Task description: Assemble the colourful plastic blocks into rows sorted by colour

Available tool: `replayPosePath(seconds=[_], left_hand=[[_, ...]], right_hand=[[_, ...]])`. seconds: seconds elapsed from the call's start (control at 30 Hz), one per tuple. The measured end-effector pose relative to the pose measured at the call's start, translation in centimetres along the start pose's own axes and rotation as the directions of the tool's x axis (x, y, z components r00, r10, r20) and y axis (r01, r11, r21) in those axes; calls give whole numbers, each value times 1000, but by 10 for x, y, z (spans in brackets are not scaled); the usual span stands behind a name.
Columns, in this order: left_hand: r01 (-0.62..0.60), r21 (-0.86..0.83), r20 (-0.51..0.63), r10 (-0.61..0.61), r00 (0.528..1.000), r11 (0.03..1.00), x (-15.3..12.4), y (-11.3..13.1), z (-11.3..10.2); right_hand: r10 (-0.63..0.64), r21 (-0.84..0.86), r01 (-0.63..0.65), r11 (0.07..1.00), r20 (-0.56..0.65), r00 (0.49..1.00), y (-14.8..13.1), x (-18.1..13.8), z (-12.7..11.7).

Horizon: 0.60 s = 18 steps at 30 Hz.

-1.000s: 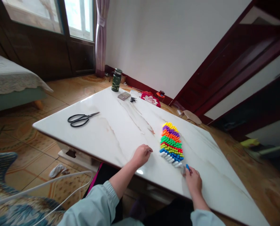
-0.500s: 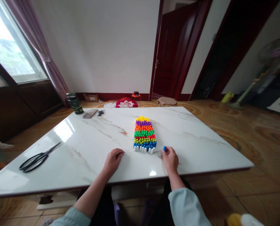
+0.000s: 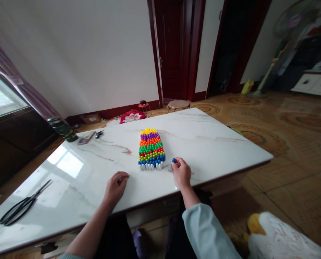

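Observation:
A panel of strung beads (image 3: 151,147) lies on the white marble-look table, banded from yellow at the far end through purple, orange, green, red, olive and blue. Oblong white beads (image 3: 149,167) line its near edge. Just right of that edge, my right hand (image 3: 182,172) pinches a blue bead (image 3: 173,160) between thumb and fingers. My left hand (image 3: 115,187) rests on the table to the near left of the panel, apart from it. Its fingers are curled together, and whatever they hold is too small to make out.
Black-handled scissors (image 3: 22,207) lie at the table's left. Toward the far left edge are a camouflage flask (image 3: 62,129), a phone-like slab (image 3: 86,138) and a small set of keys (image 3: 99,134). A stool (image 3: 178,104) stands beyond the table.
My view has turned to the right, so the table and everything on it appear shifted left. Both hands keep nearly the same places by the bead panel, the blue bead still in my right hand.

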State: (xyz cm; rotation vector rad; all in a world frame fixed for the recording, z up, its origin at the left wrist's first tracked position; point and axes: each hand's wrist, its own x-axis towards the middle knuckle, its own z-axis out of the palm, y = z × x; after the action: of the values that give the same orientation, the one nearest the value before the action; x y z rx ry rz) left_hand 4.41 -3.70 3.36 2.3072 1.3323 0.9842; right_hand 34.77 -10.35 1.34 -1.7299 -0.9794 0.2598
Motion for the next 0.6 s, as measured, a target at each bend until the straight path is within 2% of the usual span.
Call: replayPosePath(seconds=[0.2,0.3,0.4,0.5,0.6], left_hand=[[11,-39,12,-10,1000,999,0,-1,2],[12,-57,20,-11,1000,998,0,-2,3],[8,-76,24,-6,1000,997,-1,-5,4],[7,-100,24,-4,1000,995,-1,-8,5],[11,-124,19,-8,1000,992,-2,-8,6]], right_hand=[[-42,-197,62,978,106,993,-9,0,1],[-66,-240,101,966,149,987,-15,6,5],[-98,-180,130,975,176,979,-16,13,11],[-141,-19,147,989,184,973,-12,16,17],[-142,98,132,986,110,984,-6,12,18]])
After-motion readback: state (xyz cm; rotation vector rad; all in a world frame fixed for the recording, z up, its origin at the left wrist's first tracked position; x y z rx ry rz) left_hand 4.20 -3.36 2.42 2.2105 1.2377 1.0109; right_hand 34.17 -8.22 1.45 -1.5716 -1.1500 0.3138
